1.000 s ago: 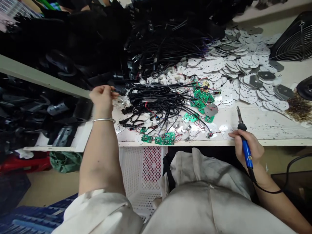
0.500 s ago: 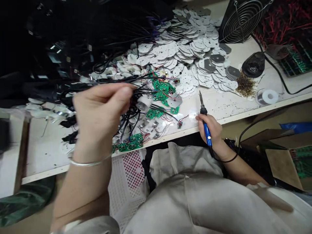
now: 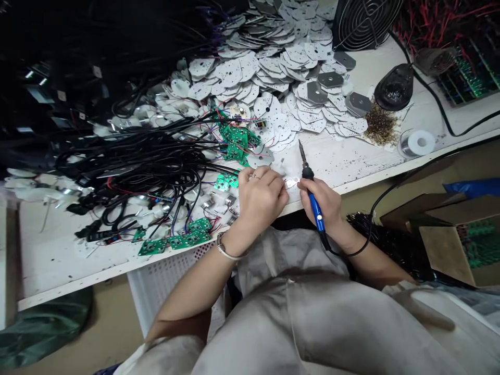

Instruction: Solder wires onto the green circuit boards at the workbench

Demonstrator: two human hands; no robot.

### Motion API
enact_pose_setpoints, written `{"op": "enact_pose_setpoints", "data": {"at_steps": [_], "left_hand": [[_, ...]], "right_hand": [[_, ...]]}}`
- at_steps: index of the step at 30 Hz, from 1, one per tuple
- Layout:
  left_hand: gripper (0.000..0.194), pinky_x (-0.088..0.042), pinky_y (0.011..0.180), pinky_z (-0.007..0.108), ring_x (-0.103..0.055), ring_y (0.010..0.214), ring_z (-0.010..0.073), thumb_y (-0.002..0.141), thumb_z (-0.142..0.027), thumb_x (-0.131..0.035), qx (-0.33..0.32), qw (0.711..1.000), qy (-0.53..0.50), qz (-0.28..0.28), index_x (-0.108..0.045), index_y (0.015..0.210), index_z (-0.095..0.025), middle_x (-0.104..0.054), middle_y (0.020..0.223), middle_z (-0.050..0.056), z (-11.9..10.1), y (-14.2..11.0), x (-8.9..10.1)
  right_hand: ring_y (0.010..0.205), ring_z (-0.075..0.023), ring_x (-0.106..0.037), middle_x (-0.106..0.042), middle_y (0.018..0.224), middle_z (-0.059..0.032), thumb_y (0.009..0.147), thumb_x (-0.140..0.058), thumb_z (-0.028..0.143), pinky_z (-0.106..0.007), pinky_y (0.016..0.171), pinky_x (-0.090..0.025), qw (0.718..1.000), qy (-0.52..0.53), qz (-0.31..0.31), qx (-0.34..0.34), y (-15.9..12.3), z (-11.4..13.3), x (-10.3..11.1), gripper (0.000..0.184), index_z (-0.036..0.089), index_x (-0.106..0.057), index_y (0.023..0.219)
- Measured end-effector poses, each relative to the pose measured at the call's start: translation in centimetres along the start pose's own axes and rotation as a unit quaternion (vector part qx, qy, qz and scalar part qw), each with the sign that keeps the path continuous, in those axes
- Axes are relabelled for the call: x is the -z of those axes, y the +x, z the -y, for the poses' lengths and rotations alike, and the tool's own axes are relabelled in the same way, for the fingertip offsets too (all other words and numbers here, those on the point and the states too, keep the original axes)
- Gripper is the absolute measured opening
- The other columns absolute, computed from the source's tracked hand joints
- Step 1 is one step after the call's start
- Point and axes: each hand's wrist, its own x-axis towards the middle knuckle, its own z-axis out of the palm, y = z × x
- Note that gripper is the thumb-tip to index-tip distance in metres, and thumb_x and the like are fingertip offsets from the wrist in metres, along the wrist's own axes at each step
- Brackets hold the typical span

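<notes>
My right hand (image 3: 324,203) is closed around the blue handle of a soldering iron (image 3: 315,205), its tip pointing up and away over the bench. Close beside it, my left hand (image 3: 262,197) is over the bench's front edge with its fingers curled together. Whatever those fingers pinch is hidden beneath them. Just beyond the left hand lie green circuit boards (image 3: 236,140) with thin wires and a grey plate (image 3: 261,156). To its left, more green boards (image 3: 191,234) rest along the edge, below a tangle of black cables (image 3: 156,161).
White perforated plates (image 3: 273,67) are heaped at the back, near a fan with a wire guard (image 3: 367,21). At right are a solder spool (image 3: 417,143), a dark dish (image 3: 394,86) and brown crumbs (image 3: 378,125). The iron's cord (image 3: 377,208) loops off the bench near a cardboard box (image 3: 445,250).
My left hand has come down and right from above the cables to the bench edge, near the right hand. The soldering iron stays in my right hand. The view has shifted slightly.
</notes>
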Motion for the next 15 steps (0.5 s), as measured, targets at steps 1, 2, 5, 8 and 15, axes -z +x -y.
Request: {"op": "enact_pose_setpoints", "data": {"at_steps": [1, 2, 5, 8, 15], "left_hand": [[0.016, -0.034, 0.083, 0.041, -0.060, 0.084, 0.0206, 0.084, -0.017, -0.059, -0.010, 1.000, 0.017, 0.008, -0.063, 0.069, -0.018, -0.070, 0.077, 0.002, 0.1, -0.1, 0.2], [0.018, -0.033, 0.082, 0.041, -0.060, 0.082, 0.0208, 0.085, -0.018, -0.059, -0.021, 0.999, 0.036, 0.015, -0.062, 0.067, -0.019, -0.069, 0.074, 0.002, 0.2, -0.2, 0.4], [0.020, -0.033, 0.080, 0.041, -0.056, 0.077, 0.0218, 0.086, -0.019, -0.059, -0.033, 0.996, 0.083, 0.024, -0.064, 0.067, -0.019, -0.066, 0.069, 0.003, 0.2, -0.5, 0.8], [0.015, -0.031, 0.073, 0.040, -0.055, 0.075, 0.0221, 0.085, -0.022, -0.061, 0.006, 0.998, 0.055, 0.035, -0.069, 0.072, -0.021, -0.064, 0.067, 0.003, 0.1, -0.9, 0.7], [0.014, -0.031, 0.071, 0.036, -0.057, 0.073, 0.0184, 0.087, -0.027, -0.063, 0.095, 0.988, -0.093, 0.084, -0.073, 0.078, -0.024, -0.067, 0.068, -0.001, 0.7, -1.1, 1.1]], "right_hand": [[0.087, -0.0174, -0.071, -0.072, 0.096, -0.0063, 0.093, -0.050, 0.019, -0.028, 0.078, -0.059, 1.000, 0.004, -0.002, -0.002, 0.0, 0.0, 0.0, 0.027, 0.022, -0.055, 0.120], [0.087, -0.0174, -0.070, -0.072, 0.095, -0.0061, 0.093, -0.051, 0.018, -0.028, 0.078, -0.059, 1.000, 0.010, -0.006, -0.003, 0.1, 0.1, 0.1, 0.028, 0.022, -0.055, 0.120], [0.087, -0.0174, -0.070, -0.072, 0.095, -0.0057, 0.092, -0.051, 0.017, -0.028, 0.077, -0.058, 1.000, 0.023, -0.011, -0.002, 0.2, 0.3, 0.1, 0.029, 0.023, -0.054, 0.121], [0.087, -0.0171, -0.070, -0.072, 0.095, -0.0053, 0.093, -0.051, 0.017, -0.027, 0.077, -0.058, 0.999, 0.032, -0.007, -0.012, 0.3, 0.4, 0.2, 0.029, 0.024, -0.054, 0.121], [0.085, -0.0170, -0.071, -0.072, 0.096, -0.0063, 0.091, -0.054, 0.016, -0.027, 0.078, -0.058, 0.999, 0.038, -0.007, -0.001, 0.4, 0.4, 0.5, 0.028, 0.021, -0.056, 0.119]]}}
